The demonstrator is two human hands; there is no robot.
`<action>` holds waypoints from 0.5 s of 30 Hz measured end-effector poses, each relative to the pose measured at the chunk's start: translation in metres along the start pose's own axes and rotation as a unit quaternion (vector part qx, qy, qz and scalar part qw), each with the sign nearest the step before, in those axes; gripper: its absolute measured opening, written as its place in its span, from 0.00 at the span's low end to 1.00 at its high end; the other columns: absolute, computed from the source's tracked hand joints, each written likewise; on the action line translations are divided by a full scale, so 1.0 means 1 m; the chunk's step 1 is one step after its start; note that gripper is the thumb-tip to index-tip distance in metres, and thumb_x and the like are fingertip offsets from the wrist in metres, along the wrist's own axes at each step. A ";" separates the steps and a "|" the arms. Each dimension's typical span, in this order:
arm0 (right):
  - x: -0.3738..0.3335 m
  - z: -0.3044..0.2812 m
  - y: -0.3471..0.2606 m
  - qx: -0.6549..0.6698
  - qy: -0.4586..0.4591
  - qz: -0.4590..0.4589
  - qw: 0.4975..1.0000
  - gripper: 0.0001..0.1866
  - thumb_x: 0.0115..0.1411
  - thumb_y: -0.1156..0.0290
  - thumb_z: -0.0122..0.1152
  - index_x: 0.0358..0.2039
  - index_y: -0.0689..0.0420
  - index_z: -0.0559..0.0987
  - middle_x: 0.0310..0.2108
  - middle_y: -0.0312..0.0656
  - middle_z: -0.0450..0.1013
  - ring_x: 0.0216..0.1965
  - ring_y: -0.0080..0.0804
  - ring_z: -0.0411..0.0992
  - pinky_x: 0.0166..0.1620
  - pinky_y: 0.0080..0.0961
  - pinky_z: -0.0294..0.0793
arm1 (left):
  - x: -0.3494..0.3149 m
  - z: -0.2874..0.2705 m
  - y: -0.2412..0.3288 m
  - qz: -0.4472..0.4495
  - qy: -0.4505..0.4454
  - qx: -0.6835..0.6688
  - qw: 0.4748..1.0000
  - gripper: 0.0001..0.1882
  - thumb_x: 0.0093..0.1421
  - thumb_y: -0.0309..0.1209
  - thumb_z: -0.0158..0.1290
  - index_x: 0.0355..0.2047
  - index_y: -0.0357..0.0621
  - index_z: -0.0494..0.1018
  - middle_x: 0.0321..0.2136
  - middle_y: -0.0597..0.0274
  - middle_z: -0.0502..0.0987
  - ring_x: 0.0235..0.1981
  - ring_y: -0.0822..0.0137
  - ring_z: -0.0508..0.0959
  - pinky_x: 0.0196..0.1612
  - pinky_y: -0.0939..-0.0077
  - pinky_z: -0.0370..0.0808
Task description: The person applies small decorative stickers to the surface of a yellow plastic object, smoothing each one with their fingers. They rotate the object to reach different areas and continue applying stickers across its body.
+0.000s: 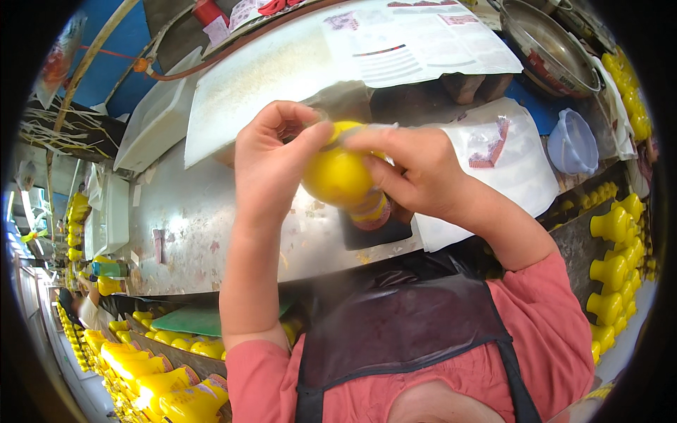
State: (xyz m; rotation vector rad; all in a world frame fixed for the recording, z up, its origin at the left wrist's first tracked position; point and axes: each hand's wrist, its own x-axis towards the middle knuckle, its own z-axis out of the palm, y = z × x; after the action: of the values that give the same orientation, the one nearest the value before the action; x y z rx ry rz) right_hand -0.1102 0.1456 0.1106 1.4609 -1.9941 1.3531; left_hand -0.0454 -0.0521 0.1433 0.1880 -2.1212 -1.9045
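Note:
A glossy yellow vase (337, 176) with a round belly and a patterned band at its lower end is between my hands, above the metal worktable. My left hand (278, 151) is closed in a pinch at its upper left; a small translucent bit shows at the fingertips, too blurred to name. A thin greyish strip (338, 137) crosses the top of the vase between both hands. My right hand (416, 166) is closed about the right side, index finger along the strip and thumb against the yellow surface. A dark block (374, 233) lies on the table below the vase.
White sheets (508, 169) with a printed decal (490, 144) lie to the right, near a pale blue bucket (572, 141) and a metal basin (550, 49). A white board (261, 84) lies behind. Yellow vases (610, 282) stand in rows right and lower left (141, 374).

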 end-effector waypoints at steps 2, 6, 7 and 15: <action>-0.005 -0.003 -0.002 0.044 0.025 0.050 0.997 0.15 0.57 0.79 0.65 0.46 0.54 0.82 0.32 0.44 0.81 0.20 0.33 0.76 0.23 0.28 0.74 | -0.008 0.002 0.003 0.014 -0.001 -0.045 0.999 0.08 0.57 0.24 0.64 0.37 0.39 0.77 0.34 0.65 0.80 0.36 0.76 0.78 0.42 0.82 0.75; -0.013 -0.001 -0.017 -0.057 -0.003 -0.049 0.997 0.16 0.55 0.77 0.67 0.45 0.51 0.83 0.23 0.42 0.77 0.17 0.35 0.74 0.21 0.30 0.72 | -0.017 0.011 0.005 0.025 0.007 -0.099 0.995 0.07 0.57 0.24 0.63 0.35 0.38 0.78 0.35 0.63 0.81 0.37 0.76 0.78 0.43 0.80 0.76; -0.015 0.000 -0.020 -0.077 -0.036 -0.057 0.995 0.16 0.54 0.76 0.69 0.44 0.49 0.84 0.19 0.40 0.74 0.17 0.36 0.73 0.21 0.31 0.71 | -0.017 0.012 0.006 0.018 0.012 -0.048 0.999 0.06 0.57 0.23 0.63 0.34 0.38 0.78 0.36 0.62 0.82 0.38 0.75 0.78 0.45 0.80 0.76; -0.025 -0.005 -0.019 -0.037 0.055 0.002 0.998 0.15 0.54 0.74 0.69 0.43 0.50 0.83 0.21 0.39 0.75 0.19 0.36 0.74 0.22 0.32 0.72 | -0.030 0.012 0.015 0.039 -0.026 -0.033 0.998 0.07 0.55 0.23 0.63 0.33 0.37 0.78 0.36 0.62 0.81 0.39 0.74 0.77 0.45 0.80 0.74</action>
State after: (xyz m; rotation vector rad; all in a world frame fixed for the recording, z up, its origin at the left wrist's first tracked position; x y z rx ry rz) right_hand -0.0840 0.1636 0.1050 1.3209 -1.9577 1.3171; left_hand -0.0189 -0.0303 0.1531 0.0436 -2.0632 -1.9504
